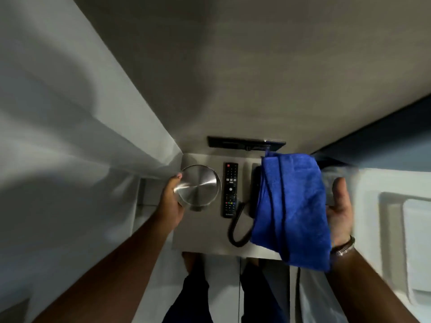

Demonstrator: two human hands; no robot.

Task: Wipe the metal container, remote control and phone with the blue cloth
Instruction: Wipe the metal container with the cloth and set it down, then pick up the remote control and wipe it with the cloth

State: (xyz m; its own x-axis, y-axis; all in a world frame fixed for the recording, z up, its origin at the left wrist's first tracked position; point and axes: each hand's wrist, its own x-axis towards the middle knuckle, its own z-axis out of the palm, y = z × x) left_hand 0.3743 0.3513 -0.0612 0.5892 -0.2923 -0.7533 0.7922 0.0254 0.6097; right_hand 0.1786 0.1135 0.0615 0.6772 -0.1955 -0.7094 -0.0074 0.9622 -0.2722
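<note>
The left hand [171, 201] grips the metal container [198, 185] from its left side, fingers wrapped around the wall and the thumb tip at the upper rim. The container shows a round brushed-steel top face and sits at the left part of the small counter [210, 243].

The right hand [339, 210] is raised to the right of the counter, palm turned inward, fingers extended upward and partly blurred. The blue cloth [291, 206] hangs against this palm in long vertical folds; the contact between fingers and cloth is hidden behind the fabric, so whether the hand is closed on it cannot be determined. A metal bracelet [342, 247] sits on the right wrist.

The remote control [229, 189] lies flat on the counter between the two hands, just right of the container, buttons facing up. The phone [255, 190] lies right of the remote, mostly covered by the hanging cloth. Its coiled cord [235, 229] loops toward the near counter edge.

A dark flat device [245, 143] rests beyond the hands, against the wall.
</note>
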